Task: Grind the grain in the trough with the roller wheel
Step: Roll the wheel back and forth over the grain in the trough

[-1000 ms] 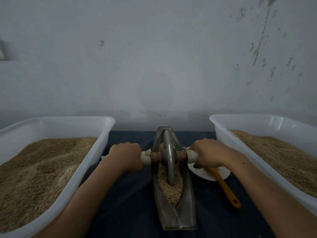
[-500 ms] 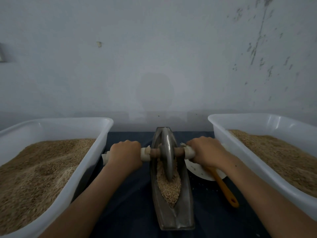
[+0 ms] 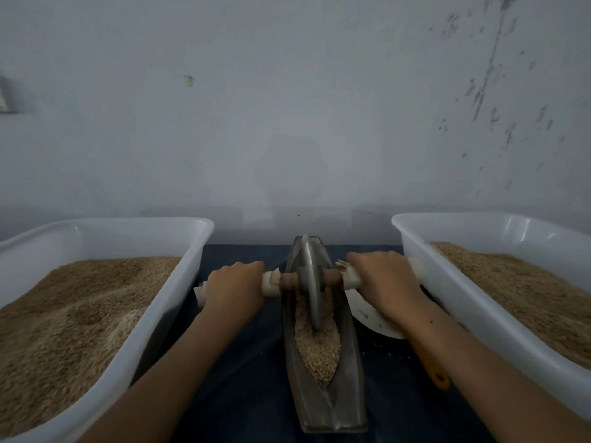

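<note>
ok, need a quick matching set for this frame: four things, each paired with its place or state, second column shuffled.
1. roller wheel
2. left hand
3. orange handle
4. white tub

a. partly hidden under the right forearm
b. right edge of the table, holding grain
c. standing in the trough toward its far end
d. gripping the axle left of the trough

Pairs: 1-c, 2-d, 3-a, 4-b

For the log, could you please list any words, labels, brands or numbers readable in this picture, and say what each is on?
None can be read.
White tubs: no label or print shows.
Metal trough and roller wheel: no marking shows.
Wall: only stains and scuffs.
Object at the wall's left edge: cut off, nothing legible.
</note>
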The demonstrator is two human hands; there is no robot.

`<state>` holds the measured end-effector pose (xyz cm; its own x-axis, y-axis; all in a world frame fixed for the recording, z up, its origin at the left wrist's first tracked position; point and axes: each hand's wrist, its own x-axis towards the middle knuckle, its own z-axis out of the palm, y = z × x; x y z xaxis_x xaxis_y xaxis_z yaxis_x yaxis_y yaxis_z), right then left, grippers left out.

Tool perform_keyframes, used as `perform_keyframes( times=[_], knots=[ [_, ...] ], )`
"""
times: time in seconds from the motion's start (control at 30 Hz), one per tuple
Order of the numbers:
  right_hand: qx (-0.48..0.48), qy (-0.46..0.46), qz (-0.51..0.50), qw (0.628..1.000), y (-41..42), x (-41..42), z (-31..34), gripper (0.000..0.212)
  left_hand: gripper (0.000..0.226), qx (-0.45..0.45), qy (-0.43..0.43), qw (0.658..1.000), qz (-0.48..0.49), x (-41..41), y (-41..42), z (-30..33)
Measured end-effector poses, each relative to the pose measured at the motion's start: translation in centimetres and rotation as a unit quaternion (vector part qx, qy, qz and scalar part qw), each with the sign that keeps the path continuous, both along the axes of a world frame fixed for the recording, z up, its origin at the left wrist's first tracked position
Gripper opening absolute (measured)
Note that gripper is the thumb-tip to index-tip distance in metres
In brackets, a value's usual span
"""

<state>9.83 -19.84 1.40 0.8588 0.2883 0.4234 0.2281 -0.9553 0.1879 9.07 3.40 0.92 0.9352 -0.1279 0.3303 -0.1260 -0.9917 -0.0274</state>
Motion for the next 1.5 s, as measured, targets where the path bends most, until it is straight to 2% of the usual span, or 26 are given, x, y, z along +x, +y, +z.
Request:
perform_keyframes(
  times=[0.07, 0.13, 0.3, 0.4, 0.47, 0.53, 0.63, 0.77, 0.83, 0.93, 1.07, 1.17, 1.27, 1.33, 1.43, 1.5],
  knots=[
    [-0.003, -0.029, 0.005, 1.0, 0.0, 0.3, -0.6, 0.01, 0.013, -0.002, -0.027, 1.0, -0.002, 0.0, 0.0, -0.2],
    [0.004, -0.002, 0.005, 1.0, -0.1, 0.3, -0.5, 0.012, 0.013, 0.001, -0.032, 0.999, -0.004, -0.2, 0.0, -0.1],
    [0.008, 0.171, -0.003, 0.985, -0.7, -0.4, 1.6, 0.01, 0.016, 0.043, 0.041, 0.998, -0.006, -0.5, -0.3, 1.0],
    [0.018, 0.271, -0.009, 0.962, -0.9, -1.0, 2.5, 0.029, 0.021, 0.076, 0.08, 0.994, -0.003, -0.7, -0.4, 1.7],
    [0.027, 0.298, -0.015, 0.954, -0.9, -1.2, 2.7, 0.034, 0.021, 0.088, 0.09, 0.992, -0.003, -0.7, -0.5, 1.8],
    [0.023, 0.29, -0.014, 0.957, -0.9, -1.1, 2.5, 0.029, 0.02, 0.084, 0.089, 0.993, -0.003, -0.7, -0.5, 1.8],
    [0.022, 0.202, -0.003, 0.979, -0.6, -0.7, 1.7, 0.007, 0.016, 0.054, 0.069, 0.996, -0.004, -0.4, -0.3, 1.3],
    [0.022, 0.045, 0.001, 0.999, -0.3, 0.0, 0.3, 0.01, 0.015, 0.013, -0.007, 1.0, -0.012, -0.3, -0.1, 0.3],
    [0.015, 0.003, 0.004, 1.0, -0.2, 0.3, -0.2, 0.012, 0.016, 0.004, -0.026, 1.0, -0.012, -0.1, 0.0, 0.0],
    [0.004, 0.027, -0.003, 1.0, -0.1, 0.4, 0.0, 0.014, 0.013, 0.005, -0.013, 1.0, -0.009, -0.1, 0.1, 0.0],
    [-0.011, 0.135, -0.004, 0.991, -0.3, -0.4, 1.5, 0.007, 0.014, 0.031, 0.067, 0.997, -0.006, -0.2, 0.1, 0.8],
    [-0.012, 0.239, -0.003, 0.971, -0.6, -1.0, 2.4, 0.024, 0.019, 0.054, 0.115, 0.992, -0.007, -0.5, 0.0, 1.5],
    [0.001, 0.287, -0.011, 0.958, -0.7, -1.1, 2.7, 0.034, 0.02, 0.066, 0.115, 0.991, -0.01, -0.6, -0.2, 1.7],
    [0.004, 0.271, -0.007, 0.962, -0.6, -1.1, 2.4, 0.027, 0.02, 0.063, 0.11, 0.992, -0.008, -0.5, -0.2, 1.6],
    [0.005, 0.167, 0.002, 0.986, -0.3, -0.9, 1.8, 0.005, 0.015, 0.037, 0.094, 0.995, -0.002, -0.2, 0.0, 1.1],
    [0.008, 0.086, 0.0, 0.996, 0.0, -0.5, 1.1, 0.011, 0.009, 0.014, 0.059, 0.998, -0.004, 0.0, 0.1, 0.7]
  ],
)
